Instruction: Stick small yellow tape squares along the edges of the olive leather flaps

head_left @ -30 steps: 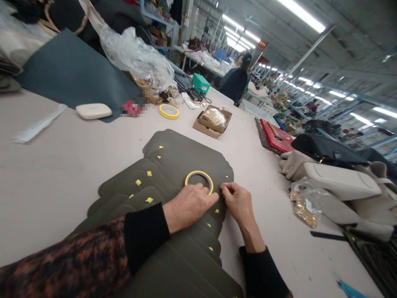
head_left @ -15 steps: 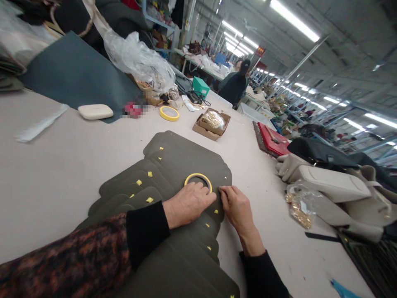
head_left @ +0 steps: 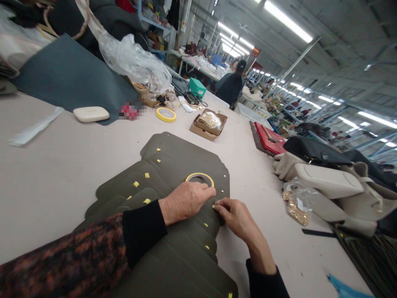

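Note:
Dark olive panels (head_left: 182,151) lie overlapped in a fanned stack, with several yellow tape bits (head_left: 147,175) along both sides. My left hand (head_left: 187,201) is closed around the near side of a yellow tape roll (head_left: 200,175), resting over the top panel. To its right, my right hand (head_left: 238,214) pinches at a small yellow tape piece (head_left: 214,206) on the panels' right side; whether the piece is stuck down I cannot tell. Two small shiny studs (head_left: 222,191) show near the top panel's right edge.
Beyond the stack are another tape roll (head_left: 166,115), a cardboard box (head_left: 208,124) of gold-coloured hardware and a white oval case (head_left: 91,114). Pale bags (head_left: 328,178) and a bag of gold chain (head_left: 296,209) lie right. A blue-handled tool (head_left: 344,285) is nearby. Another person (head_left: 231,87) sits far back.
My right hand has moved down along the panels' right edge to the yellow tape piece. A second stud now shows where its fingertips were. My left hand stays on the tape roll.

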Motion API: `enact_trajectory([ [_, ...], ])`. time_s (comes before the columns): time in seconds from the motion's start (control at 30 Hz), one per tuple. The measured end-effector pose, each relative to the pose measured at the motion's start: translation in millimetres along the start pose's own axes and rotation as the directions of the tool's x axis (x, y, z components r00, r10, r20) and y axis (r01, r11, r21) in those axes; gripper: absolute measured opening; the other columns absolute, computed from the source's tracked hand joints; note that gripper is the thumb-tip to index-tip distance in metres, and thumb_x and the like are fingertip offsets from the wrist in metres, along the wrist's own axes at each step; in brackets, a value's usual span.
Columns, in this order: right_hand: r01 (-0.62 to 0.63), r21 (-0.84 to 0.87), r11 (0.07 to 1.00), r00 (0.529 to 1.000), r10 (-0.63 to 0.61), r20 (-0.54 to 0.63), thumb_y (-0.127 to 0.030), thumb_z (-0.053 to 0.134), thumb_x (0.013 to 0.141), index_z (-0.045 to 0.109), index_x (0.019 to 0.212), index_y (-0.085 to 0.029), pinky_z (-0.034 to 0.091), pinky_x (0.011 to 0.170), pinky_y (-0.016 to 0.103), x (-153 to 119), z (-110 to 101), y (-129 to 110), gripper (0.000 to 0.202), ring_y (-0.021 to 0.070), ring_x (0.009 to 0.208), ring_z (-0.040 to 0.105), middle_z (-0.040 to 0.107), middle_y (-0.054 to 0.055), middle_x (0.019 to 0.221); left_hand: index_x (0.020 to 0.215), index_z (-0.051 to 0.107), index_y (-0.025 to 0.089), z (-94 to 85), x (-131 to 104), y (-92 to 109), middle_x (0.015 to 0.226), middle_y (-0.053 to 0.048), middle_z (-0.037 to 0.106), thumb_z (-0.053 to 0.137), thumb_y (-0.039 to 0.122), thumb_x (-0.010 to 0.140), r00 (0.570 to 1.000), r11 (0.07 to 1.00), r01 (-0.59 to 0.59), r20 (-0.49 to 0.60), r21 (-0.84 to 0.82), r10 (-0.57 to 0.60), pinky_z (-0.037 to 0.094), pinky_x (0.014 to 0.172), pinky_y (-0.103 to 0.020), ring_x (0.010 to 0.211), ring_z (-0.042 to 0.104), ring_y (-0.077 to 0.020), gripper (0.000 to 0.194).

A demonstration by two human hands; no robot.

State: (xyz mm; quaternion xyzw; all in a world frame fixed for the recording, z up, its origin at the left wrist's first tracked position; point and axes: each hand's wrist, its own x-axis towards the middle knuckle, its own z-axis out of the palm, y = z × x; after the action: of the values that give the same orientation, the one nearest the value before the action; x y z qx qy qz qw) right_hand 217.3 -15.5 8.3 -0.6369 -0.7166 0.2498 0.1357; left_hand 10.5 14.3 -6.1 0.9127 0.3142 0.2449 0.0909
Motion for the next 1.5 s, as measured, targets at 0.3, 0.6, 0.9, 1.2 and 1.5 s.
enact_trajectory([
  [0.3,0.439,0.106,0.892,0.839,-0.364,-0.404,-0.016,0.053,0.089,0.066,0.096,-0.020,0.049,0.072,0.027,-9,15,-19,0.015,0.0153,0.078,0.062,0.068,0.004,0.089,0.135,0.036,0.017,6.2,-3,2,0.113,-0.007,0.067,0.046,0.021,0.096,0.989,0.987,-0.035,-0.146,-0.157,0.012,0.053,0.083,-0.026,0.097,0.066,-0.0162,0.041],
  [0.6,0.461,-0.192,0.866,0.727,-0.493,-0.478,-0.011,0.050,0.087,0.061,0.082,-0.018,0.046,0.063,0.026,-5,26,-13,0.014,0.0143,0.064,0.058,0.063,0.002,0.072,0.106,0.050,0.019,-0.8,0,7,0.094,-0.002,0.066,0.044,0.018,0.095,1.000,0.995,0.015,-0.007,-0.100,-0.016,0.050,0.068,-0.025,0.083,0.065,-0.0171,0.012],
  [0.9,0.201,0.311,0.929,0.876,-0.028,-0.482,-0.025,0.058,0.080,0.067,0.076,-0.018,0.045,0.052,0.023,-10,24,-22,0.012,0.0123,0.052,0.057,0.065,-0.001,0.062,0.084,0.053,0.020,2.0,7,9,0.074,0.001,0.057,0.043,0.013,0.091,0.994,0.999,0.023,-0.104,0.030,-0.020,0.036,0.053,-0.026,0.063,0.056,-0.0144,0.014],
  [1.2,0.044,0.698,0.715,0.890,0.289,-0.353,-0.038,0.069,0.070,0.066,0.072,-0.015,0.045,0.042,0.022,8,18,-17,0.024,0.0111,0.042,0.053,0.059,-0.002,0.051,0.083,0.054,0.020,-4.2,2,14,0.071,0.000,0.056,0.036,0.017,0.095,0.971,0.996,0.003,-0.236,0.093,0.019,0.036,0.052,-0.025,0.063,0.053,-0.0138,0.022],
  [1.5,-0.095,0.692,0.716,0.920,0.328,-0.214,-0.046,0.074,0.067,0.071,0.079,-0.012,0.047,0.045,0.021,18,13,33,0.036,0.0101,0.047,0.054,0.063,0.001,0.059,0.088,0.053,0.019,3.8,1,12,0.081,-0.001,0.061,0.048,0.013,0.092,0.999,0.985,0.018,0.044,0.174,-0.026,0.043,0.059,-0.028,0.074,0.057,-0.0179,0.008],
])
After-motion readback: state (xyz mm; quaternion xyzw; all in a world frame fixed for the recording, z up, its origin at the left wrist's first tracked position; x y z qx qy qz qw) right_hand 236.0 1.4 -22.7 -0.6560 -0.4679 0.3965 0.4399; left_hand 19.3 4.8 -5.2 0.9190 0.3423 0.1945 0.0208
